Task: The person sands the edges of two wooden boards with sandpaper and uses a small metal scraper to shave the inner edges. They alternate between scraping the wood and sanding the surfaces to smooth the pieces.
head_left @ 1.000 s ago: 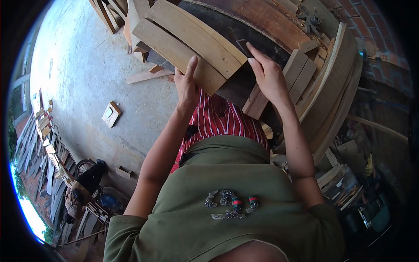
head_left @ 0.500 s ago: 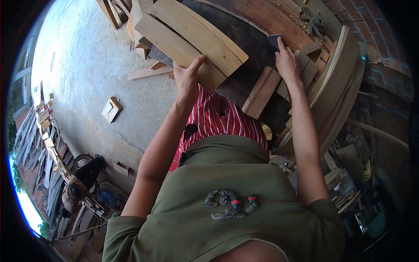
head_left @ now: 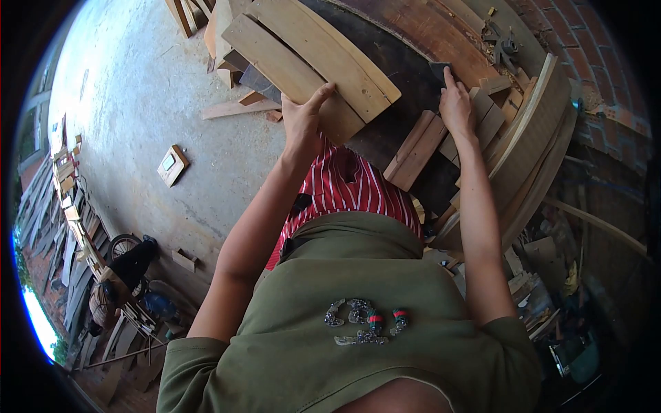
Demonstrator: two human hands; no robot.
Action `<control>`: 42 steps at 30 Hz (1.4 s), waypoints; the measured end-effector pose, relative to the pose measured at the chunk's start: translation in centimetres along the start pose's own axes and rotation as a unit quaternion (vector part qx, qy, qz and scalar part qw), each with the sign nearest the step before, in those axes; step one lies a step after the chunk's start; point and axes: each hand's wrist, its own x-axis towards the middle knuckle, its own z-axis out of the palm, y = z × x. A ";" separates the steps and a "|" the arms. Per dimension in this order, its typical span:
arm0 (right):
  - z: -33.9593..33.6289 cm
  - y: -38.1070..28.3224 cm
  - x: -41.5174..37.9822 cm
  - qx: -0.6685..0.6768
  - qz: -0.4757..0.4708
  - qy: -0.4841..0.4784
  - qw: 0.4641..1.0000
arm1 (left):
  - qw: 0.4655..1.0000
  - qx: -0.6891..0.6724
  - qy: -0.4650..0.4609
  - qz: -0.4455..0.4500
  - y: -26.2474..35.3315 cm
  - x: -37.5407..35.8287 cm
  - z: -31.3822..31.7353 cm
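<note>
I'm in a woodworking shop: planks [head_left: 55,213] stacked along the concrete floor [head_left: 200,151], shavings [head_left: 475,49] and offcuts [head_left: 487,113] beside me.

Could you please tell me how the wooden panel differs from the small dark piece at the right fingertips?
The wooden panel is large and long, while the dark piece is small. The panel is pale yellowish wood with a dark gap along it; the dark piece looks plain and nearly black. The left hand grips the panel near one end, whereas the right hand has its fingertips at the dark piece.
</note>
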 end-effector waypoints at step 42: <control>-5.7 -17.2 -8.2 0.075 -0.224 -0.022 0.971 | 0.991 -0.090 -0.089 -0.034 -0.8 0.3 -2.2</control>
